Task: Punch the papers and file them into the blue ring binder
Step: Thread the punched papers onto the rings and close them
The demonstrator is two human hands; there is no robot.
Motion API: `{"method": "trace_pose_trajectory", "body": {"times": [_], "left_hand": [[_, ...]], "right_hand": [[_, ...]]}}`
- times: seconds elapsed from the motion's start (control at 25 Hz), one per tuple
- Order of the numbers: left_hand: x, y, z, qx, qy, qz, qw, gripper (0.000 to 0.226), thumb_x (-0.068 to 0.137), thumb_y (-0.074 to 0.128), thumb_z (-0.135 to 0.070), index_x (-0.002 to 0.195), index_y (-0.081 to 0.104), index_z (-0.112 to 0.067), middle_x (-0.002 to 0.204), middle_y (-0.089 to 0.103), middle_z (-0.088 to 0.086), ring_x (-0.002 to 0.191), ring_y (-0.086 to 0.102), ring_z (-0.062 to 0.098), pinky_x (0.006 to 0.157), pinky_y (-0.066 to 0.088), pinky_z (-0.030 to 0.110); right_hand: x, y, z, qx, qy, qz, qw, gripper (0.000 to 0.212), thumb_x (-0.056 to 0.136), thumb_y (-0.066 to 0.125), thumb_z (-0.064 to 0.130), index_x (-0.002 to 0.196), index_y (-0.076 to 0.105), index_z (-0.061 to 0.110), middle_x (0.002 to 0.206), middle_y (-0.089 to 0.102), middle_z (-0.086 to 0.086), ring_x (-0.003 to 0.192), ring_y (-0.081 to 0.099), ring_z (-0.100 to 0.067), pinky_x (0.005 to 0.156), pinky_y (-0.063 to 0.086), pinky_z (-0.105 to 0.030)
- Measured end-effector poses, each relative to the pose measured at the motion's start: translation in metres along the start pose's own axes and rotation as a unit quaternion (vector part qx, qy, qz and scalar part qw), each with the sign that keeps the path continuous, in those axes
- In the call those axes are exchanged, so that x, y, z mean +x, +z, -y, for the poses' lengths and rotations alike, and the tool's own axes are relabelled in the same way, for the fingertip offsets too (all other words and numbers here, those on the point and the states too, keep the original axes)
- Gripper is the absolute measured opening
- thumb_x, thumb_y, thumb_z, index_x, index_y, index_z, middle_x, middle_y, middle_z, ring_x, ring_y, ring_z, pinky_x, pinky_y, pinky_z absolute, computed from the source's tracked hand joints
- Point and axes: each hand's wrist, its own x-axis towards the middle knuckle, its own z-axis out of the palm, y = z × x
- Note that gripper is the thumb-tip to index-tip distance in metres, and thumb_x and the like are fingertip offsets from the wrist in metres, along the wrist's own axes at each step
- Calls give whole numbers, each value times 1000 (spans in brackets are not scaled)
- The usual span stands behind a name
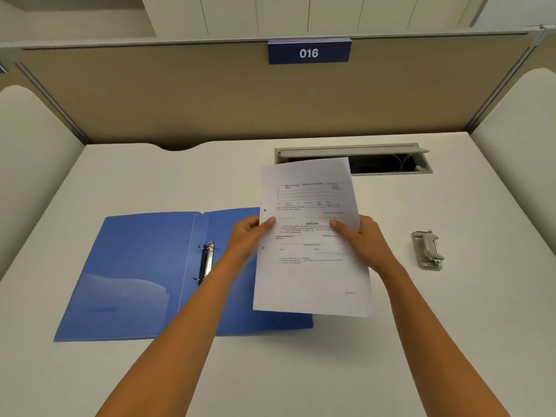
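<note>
Punched papers held up, ready for the blue ring binder

I hold the papers (pixel 310 239) above the right half of the open blue ring binder (pixel 144 275), left hand (pixel 246 239) and right hand (pixel 362 239) fingers pinching the side edges. They look light and floppy, so I'd grip near the two holes. The hole punch (pixel 427 250) sits well right of the binder.

Blue binder (pixel 135 275), white paper (pixel 313 266), white desk (pixel 451 326).
Black print on the paper; silver rings (pixel 207 260) in the binder; silver punch (pixel 427 249); navy sign (pixel 309 52) with white digits; beige partition (pixel 180 94).
</note>
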Motion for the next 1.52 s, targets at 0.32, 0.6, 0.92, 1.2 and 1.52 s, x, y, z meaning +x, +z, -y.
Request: {"method": "trace_pose_trajectory", "body": {"times": [0.32, 0.6, 0.92, 1.2, 1.52], "left_hand": [[-1, -130, 55, 170, 13, -273, 947, 20, 91, 62, -20, 109, 66, -27, 116, 63, -3, 107, 61, 23, 89, 53, 39], [-5, -151, 92, 284, -12, -220, 933, 52, 87, 69, -37, 134, 52, -23, 151, 41, 2, 145, 28, 23, 121, 5, 53], [3, -157, 91, 349, -26, -213, 912, 83, 78, 76, -48, 147, 38, -23, 162, 17, 2, 151, -1, 21, 118, -8, 54], [9, -154, 90, 382, -60, -202, 900, 87, 78, 71, -56, 150, 33, -26, 164, 11, 0, 151, 0, 22, 117, -6, 58], [9, -155, 82, 393, -91, -194, 894, 90, 75, 73, -60, 149, 33, -28, 164, 11, -2, 151, 2, 21, 116, -1, 62]], "right_hand": [[19, 91, 23, -97, 20, 109, 989, 29, 93, 59, 30, 114, 65, 12, 104, 70, -6, 86, 68, -23, 75, 55, -33], [31, 140, 45, -157, 30, 125, 979, 36, 93, 58, 29, 123, 59, 9, 113, 66, -7, 86, 63, -23, 73, 51, -30], [41, 158, 53, -213, 35, 122, 969, 33, 94, 57, 26, 119, 60, 5, 104, 64, -6, 77, 59, -20, 58, 45, -22], [47, 158, 53, -226, 40, 119, 966, 38, 94, 58, 26, 125, 57, 5, 116, 64, -12, 85, 60, -23, 72, 50, -30], [48, 160, 55, -254, 40, 125, 958, 36, 93, 59, 28, 122, 59, 5, 113, 64, -12, 81, 59, -23, 67, 51, -27]]}}
